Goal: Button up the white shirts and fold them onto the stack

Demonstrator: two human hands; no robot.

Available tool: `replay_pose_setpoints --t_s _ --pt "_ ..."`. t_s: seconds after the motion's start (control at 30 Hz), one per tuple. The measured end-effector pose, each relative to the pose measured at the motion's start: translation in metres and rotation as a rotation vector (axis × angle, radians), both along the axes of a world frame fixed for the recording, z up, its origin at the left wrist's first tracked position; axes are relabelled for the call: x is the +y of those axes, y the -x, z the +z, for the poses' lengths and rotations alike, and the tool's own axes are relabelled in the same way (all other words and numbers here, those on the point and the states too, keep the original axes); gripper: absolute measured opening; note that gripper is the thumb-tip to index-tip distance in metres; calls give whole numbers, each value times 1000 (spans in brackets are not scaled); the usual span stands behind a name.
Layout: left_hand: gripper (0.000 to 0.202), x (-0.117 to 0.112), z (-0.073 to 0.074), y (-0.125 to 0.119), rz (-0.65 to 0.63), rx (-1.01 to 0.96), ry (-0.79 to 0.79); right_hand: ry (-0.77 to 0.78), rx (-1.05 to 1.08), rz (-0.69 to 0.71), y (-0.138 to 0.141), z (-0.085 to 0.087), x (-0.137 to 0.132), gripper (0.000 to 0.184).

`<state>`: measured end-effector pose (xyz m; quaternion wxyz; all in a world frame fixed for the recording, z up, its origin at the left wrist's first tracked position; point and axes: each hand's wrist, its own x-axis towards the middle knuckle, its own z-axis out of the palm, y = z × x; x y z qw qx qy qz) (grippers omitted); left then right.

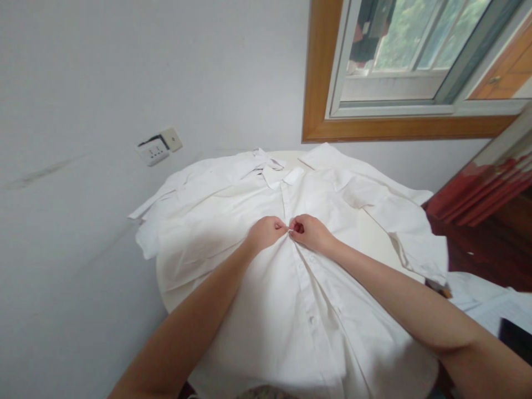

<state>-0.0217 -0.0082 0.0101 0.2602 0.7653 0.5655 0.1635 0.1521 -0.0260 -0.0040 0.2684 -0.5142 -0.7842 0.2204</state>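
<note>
A white button-up shirt [233, 221] lies spread face up over a small round white table [369, 233], collar toward the wall. My left hand [266, 231] and my right hand [310, 231] meet at the shirt's front placket [305, 288], about mid-chest. Both hands are closed in a pinch on the two edges of the placket, fingertips touching each other around a button spot. Below my hands the placket runs toward me with small white buttons showing. The sleeves hang off the table on the left and right.
A grey wall with a loose white socket plate [157, 148] stands right behind the table. A wood-framed window [399, 66] is at the upper right. Dark red wooden furniture [486, 221] and some white papers [486, 302] lie to the right.
</note>
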Motion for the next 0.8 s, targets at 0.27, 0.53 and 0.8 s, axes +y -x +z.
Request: replay_pose_setpoints --t_s 0.27,0.53,0.8 --pt "17 4 -3 1 11 -48 46 9 -10 -4 -1 2 0 6" --pt "19 1 4 -4 24 98 20 30 -2 31 -3 6 1 11" --pt "19 2 6 -5 15 129 15 425 339 28 -10 3 6 5"
